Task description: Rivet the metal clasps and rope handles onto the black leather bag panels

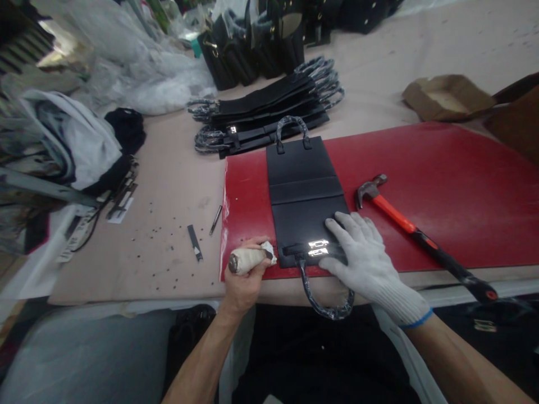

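Observation:
A flat black bag panel point(305, 168) with a plastic-wrapped handle at each end lies across a red mat point(421, 168). Two shiny metal fittings point(318, 248) sit on its near part. My left hand point(246, 280), bare, is wrapped round a thick tool wound in pale tape point(248, 261), just left of the panel's near corner. The tool's working end is hard to make out. My right hand point(364, 255), in a white knit glove with a blue cuff, rests on the panel's near right edge, thumb and fingers spread.
A claw hammer point(393, 213) with an orange and black handle lies right of the panel. Left of the mat are a thin metal punch point(216, 220), a flat dark blade point(195, 243) and scattered black bits. Behind stand stacked bag panels point(269, 101), black bags point(252, 50) and a cardboard tray point(448, 98).

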Tool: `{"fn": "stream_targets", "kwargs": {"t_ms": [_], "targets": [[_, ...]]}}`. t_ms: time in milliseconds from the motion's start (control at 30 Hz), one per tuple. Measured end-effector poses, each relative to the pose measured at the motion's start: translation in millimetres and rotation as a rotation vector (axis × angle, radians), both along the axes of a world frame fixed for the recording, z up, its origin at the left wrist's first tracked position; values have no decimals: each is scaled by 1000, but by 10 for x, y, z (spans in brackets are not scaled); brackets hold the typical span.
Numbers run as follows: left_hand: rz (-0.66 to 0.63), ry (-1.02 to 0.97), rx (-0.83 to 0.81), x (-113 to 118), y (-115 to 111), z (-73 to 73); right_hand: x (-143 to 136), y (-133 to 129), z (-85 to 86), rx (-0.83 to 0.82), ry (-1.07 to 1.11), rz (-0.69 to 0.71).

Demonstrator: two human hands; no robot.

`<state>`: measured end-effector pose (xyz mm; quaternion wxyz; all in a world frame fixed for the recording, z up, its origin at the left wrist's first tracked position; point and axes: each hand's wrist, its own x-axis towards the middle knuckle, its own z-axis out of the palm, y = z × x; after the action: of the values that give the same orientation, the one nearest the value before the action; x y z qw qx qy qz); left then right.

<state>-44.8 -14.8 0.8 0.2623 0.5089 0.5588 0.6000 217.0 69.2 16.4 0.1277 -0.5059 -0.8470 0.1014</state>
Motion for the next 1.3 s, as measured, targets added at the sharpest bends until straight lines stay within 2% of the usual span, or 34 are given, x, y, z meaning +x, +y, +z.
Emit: {"fn": "stream_targets", "kwargs": {"t_ms": [133,300,667,900,967,1167,1300], "targets": [[-68,-2,86,102,74,36,1,-5,-7,12,-1,4],[-124,0,89,184,138,9,15,-9,-46,37,-10,12],[-159,34,77,176,130,-8,19,-7,-71,35,17,5],[-242,113,51,146,162,27,23,-12,-67,31,34,9],[-231,131,54,162,151,18,22,-13,-64,34,37,8],[-67,105,45,287,23,-66,15,-11,-56,60,30,7],[-54,100,12,306,-4,-73,19,-8,-56,74,22,16]]}}
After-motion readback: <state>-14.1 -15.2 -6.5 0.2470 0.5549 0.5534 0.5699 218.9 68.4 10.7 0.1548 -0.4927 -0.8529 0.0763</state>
